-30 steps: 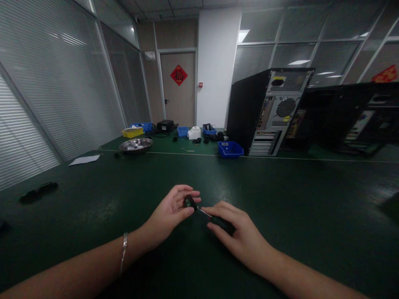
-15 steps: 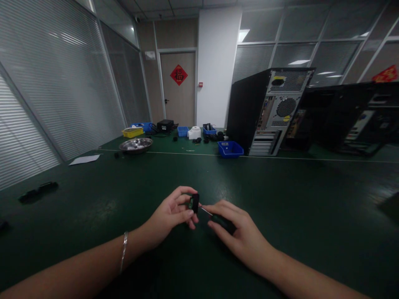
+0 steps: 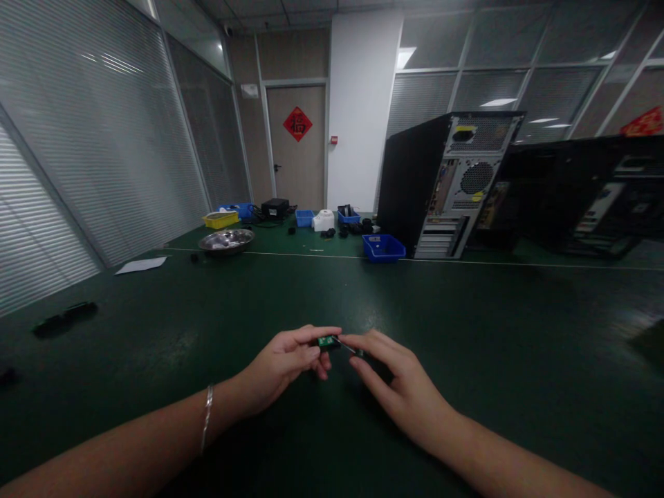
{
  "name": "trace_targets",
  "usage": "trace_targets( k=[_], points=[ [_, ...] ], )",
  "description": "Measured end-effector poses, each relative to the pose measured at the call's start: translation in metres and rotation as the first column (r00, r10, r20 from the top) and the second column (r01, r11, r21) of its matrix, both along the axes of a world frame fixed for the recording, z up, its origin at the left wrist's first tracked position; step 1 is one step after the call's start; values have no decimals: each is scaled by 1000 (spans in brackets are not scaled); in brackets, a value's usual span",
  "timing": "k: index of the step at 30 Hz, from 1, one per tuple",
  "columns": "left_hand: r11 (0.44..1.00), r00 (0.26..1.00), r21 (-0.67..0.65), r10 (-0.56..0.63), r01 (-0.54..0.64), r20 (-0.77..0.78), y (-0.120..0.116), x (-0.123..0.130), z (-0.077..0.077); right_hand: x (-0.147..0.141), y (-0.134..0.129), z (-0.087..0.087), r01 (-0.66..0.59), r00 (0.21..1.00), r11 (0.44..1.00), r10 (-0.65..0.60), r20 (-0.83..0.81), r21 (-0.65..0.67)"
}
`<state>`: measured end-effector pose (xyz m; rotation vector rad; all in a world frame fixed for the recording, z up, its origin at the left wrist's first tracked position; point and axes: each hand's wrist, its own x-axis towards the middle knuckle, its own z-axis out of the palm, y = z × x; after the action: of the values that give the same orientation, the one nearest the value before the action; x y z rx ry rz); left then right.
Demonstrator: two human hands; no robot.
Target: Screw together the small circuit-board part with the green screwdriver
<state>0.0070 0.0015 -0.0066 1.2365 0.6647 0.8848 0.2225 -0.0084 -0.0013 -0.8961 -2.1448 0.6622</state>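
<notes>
Between its thumb and fingers, my left hand (image 3: 290, 360) holds a small black part with a green circuit board (image 3: 326, 342), its green face turned up. My right hand (image 3: 399, 377) grips a screwdriver (image 3: 346, 347) whose thin metal shaft points left and reaches the part's right end. Most of the screwdriver's handle is hidden by the right hand. Both hands are over the green table (image 3: 249, 297), close together near its front middle.
A metal bowl (image 3: 227, 241) and white paper (image 3: 141, 265) lie at the back left. Dark parts (image 3: 65, 319) rest at far left. A blue bin (image 3: 383, 247) stands behind the hands, beside a black computer tower (image 3: 420, 180). Small bins and black items line the back.
The small part has been turned in my left hand, so its green board now shows. My left index finger stretches further right over it. The screwdriver's handle is more hidden.
</notes>
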Motion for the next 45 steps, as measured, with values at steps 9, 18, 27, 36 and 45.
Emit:
trace_targets(
  k=[9,18,27,36,45],
  points=[
    [997,991,65,52,-44,-125,1,3,1,-1,0,2,-27,1000,1000,27,-10,-16],
    [966,973,230,159,-118,-167,-3,3,5,-1,0,2,-16,1000,999,17,6,-29],
    [950,958,294,180,-109,-223,-4,3,3,-1,1,3,-39,999,998,38,-22,-52],
    [938,950,337,175,-80,-260,-5,2,1,0,1,1,-48,998,999,47,-31,-24],
    [955,975,279,151,-101,-166,-3,3,-1,-1,-1,4,-59,998,998,58,-37,-23]
  ],
)
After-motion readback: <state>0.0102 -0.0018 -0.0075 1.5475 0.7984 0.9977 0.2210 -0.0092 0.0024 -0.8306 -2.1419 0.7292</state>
